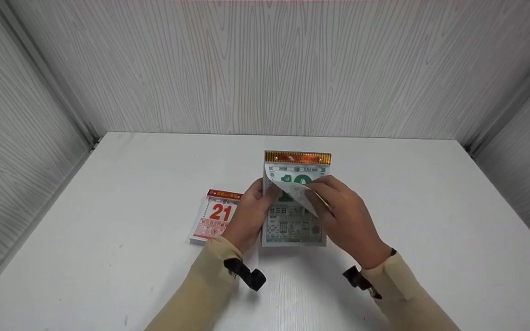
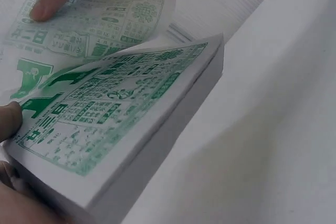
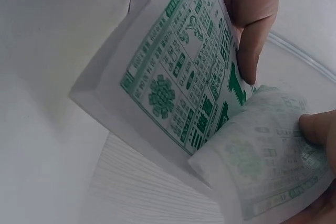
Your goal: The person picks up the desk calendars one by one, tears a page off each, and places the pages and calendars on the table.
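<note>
A thick tear-off calendar (image 1: 295,232) with a gold-and-red header and green print is tilted up over the white table. My left hand (image 1: 248,218) grips its left edge, thumb resting on the front page. One thin leaf (image 1: 298,193) is lifted from the lower part and curls upward, while staying joined near the header. My right hand (image 1: 350,216) pinches this leaf between thumb and fingers. In the right wrist view the raised leaf (image 3: 252,156) bends away from the pad, and the page beneath shows green figures. The left wrist view shows the thick page block (image 2: 163,156) edge-on.
A smaller calendar (image 1: 219,214) with a red header and a red 21 lies on the table (image 1: 85,220), left of my left hand and partly covered by it. Pale wood-grain panels (image 1: 265,69) enclose the table at the back and both sides.
</note>
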The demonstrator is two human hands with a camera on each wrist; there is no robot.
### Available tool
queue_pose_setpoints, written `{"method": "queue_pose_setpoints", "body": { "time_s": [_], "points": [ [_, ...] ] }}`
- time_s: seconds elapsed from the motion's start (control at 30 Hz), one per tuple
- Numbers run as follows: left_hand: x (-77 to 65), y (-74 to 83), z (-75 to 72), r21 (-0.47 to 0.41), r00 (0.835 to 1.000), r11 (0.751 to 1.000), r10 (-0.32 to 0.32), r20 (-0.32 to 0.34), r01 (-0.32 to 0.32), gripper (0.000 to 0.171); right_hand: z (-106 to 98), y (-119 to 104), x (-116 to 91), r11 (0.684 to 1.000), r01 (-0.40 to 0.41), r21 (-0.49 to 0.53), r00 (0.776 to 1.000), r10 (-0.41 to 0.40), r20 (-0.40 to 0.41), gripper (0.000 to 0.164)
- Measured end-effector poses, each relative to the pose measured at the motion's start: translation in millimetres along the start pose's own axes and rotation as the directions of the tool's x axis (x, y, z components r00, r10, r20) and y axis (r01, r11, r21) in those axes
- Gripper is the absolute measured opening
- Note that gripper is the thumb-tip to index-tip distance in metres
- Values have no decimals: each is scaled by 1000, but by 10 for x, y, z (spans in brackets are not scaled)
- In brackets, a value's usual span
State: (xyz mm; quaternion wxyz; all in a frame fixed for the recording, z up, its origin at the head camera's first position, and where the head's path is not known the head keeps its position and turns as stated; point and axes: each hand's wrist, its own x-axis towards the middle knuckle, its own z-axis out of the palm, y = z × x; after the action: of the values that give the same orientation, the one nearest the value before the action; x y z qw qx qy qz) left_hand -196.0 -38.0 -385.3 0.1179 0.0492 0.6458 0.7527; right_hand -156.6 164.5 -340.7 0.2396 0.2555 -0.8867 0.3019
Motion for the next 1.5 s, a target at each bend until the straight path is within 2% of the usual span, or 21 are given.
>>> {"method": "queue_pose_setpoints", "body": {
  "time_s": [0.17, 0.3, 0.47, 0.7, 0.9, 1.1, 1.2, 1.5],
  "points": [
    [3, -27, 4, 38, 999, 999, 24, 31, -25, 54, 4, 14, 8, 1000, 1, -11, 1000, 0, 11, 18],
    [12, -56, -11, 108, 998, 992, 63, 0, -63, 44, 11, 29, 5, 1000, -21, -8, 999, 21, 26, 22],
    [18, -50, -7, 247, 991, 964, 121, -60, -102, 41, 13, 51, 4, 999, -40, 7, 998, 39, 41, 26],
    [28, -57, 12, 367, 979, 916, 196, -56, -162, 43, 14, 64, -8, 998, -65, 5, 997, 64, 47, 19],
    [21, -61, 17, 339, 982, 928, 181, -46, -155, 42, 8, 58, 2, 999, -36, 18, 999, 35, 30, 26],
    [22, -65, 10, 384, 973, 910, 209, -97, -157, 37, -4, 69, 6, 1000, 14, -4, 1000, -14, 16, 19],
    [26, -59, 9, 381, 967, 911, 221, -126, -158, 37, -15, 76, 5, 999, 27, -17, 1000, -27, 10, 19],
    [39, -44, -28, 256, 969, 955, 194, -153, -151, 42, -55, 91, 15, 999, 40, -35, 999, -40, 5, 20]
  ]
}}
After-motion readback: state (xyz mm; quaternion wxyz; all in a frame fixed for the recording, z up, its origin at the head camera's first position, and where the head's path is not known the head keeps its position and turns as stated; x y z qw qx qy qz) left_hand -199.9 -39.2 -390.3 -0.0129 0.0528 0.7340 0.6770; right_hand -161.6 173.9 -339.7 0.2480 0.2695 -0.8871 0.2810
